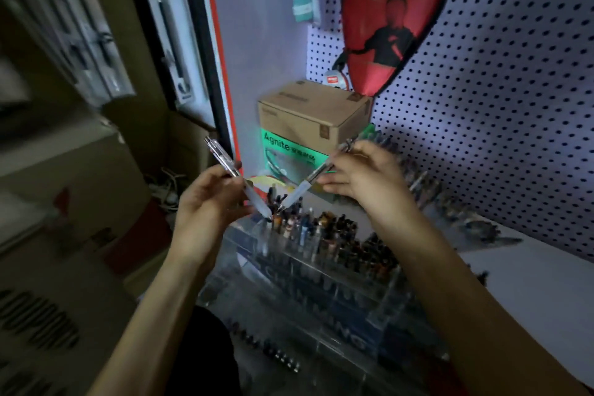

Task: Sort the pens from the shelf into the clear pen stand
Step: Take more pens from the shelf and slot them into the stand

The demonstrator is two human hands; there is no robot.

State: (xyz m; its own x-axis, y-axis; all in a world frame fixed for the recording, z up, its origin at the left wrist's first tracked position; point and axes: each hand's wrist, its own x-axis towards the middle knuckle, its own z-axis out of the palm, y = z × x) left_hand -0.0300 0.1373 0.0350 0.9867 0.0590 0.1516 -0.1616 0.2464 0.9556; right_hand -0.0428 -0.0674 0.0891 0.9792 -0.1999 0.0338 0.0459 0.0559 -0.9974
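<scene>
Head view: my left hand [209, 199] pinched one pen [236, 178], my right hand [360, 173] another pen [316, 173], both tips angled down over the clear stand [321, 273], already crowded with pens. They looked light, stiff and slick; I judged the rubbery grip near each tip the safest hold.
</scene>
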